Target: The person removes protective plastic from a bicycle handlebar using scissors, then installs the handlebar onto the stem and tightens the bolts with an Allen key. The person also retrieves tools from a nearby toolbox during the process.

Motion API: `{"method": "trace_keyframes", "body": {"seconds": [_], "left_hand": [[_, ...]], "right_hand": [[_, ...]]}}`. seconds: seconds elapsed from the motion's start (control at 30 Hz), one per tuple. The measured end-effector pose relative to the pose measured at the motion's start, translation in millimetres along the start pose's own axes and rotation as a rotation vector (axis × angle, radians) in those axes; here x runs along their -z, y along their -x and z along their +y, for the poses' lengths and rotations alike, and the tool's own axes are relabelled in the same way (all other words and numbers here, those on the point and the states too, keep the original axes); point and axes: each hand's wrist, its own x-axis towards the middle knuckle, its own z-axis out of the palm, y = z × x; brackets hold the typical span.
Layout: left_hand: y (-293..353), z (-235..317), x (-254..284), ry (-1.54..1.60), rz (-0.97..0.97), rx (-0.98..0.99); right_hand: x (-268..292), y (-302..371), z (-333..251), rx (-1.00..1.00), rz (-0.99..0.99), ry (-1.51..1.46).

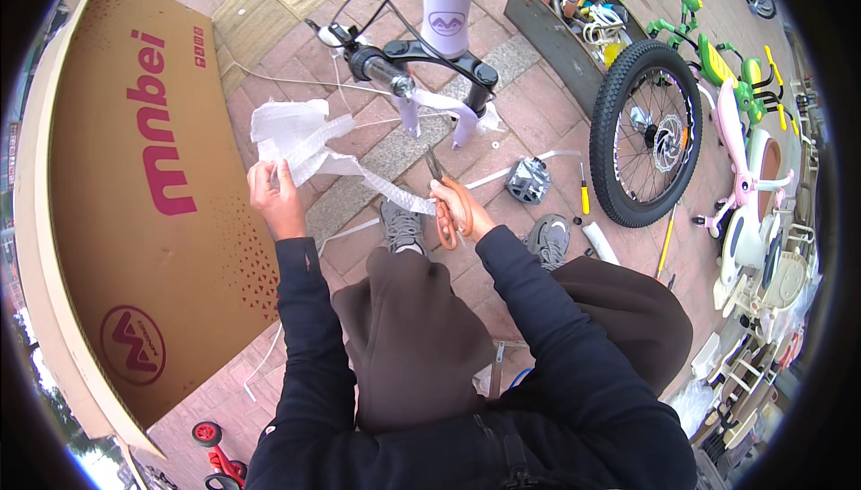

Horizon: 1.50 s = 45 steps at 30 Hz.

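My left hand [279,200] pinches the lower edge of a crumpled white foam wrapping sheet [289,131] beside the cardboard box. A narrow tail of the sheet runs right and down to my right hand [464,210]. That hand is closed round the orange handles of a pair of scissors [452,235], whose dark blades point up and away from me. The end of the foam strip meets the right-hand fingers; whether they grip it too, I cannot tell. Just beyond stands a lilac bicycle frame [446,19] with its fork [408,116] and a black handlebar stem.
A large cardboard box [134,185] fills the left side. On the right are a wheel with a knobbly tyre [603,145], a toolbox [558,37], a yellow-handled screwdriver [585,200], a clear-wrapped part [527,180] and several children's ride-ons. White straps cross the paving.
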Motion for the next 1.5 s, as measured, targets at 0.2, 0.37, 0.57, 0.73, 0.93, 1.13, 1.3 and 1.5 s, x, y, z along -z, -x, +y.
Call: {"method": "trace_keyframes", "body": {"seconds": [0.2,0.37,0.57,0.73,0.93,1.13,1.3,1.5], "left_hand": [[-63.5,63.9,34.6,-0.145,0.164,-0.167],[-194.1,146.4,74.3,-0.189,0.377,-0.471],[-341.2,228.9,291.1,-0.226,0.775,-0.827],[-322.2,104.8,433.1,-1.017,0.65,-0.659],[-193.9,-27.9,446.3,-1.366,-0.897,0.685],[-238.2,-25.2,442.7,-0.943,-0.941,0.68],[-351.7,79.1,360.1,-0.869,-0.499,-0.255],[-244.1,218.3,128.5,-0.032,-1.001,-0.744]], "right_hand": [[-19.4,48.8,-68.5,0.091,-0.037,0.523],[-33.7,129.5,-140.7,0.307,0.008,0.838],[-37.5,246.4,-162.8,0.413,-0.176,0.614],[-29.7,270.0,-161.5,0.431,-0.192,0.622],[-36.3,254.6,-157.2,0.372,-0.232,0.659],[-27.0,256.2,-174.9,0.519,-0.154,0.546],[-2.6,260.0,-207.4,0.783,0.116,0.459],[45.8,246.5,-214.6,0.626,0.252,0.556]]}}
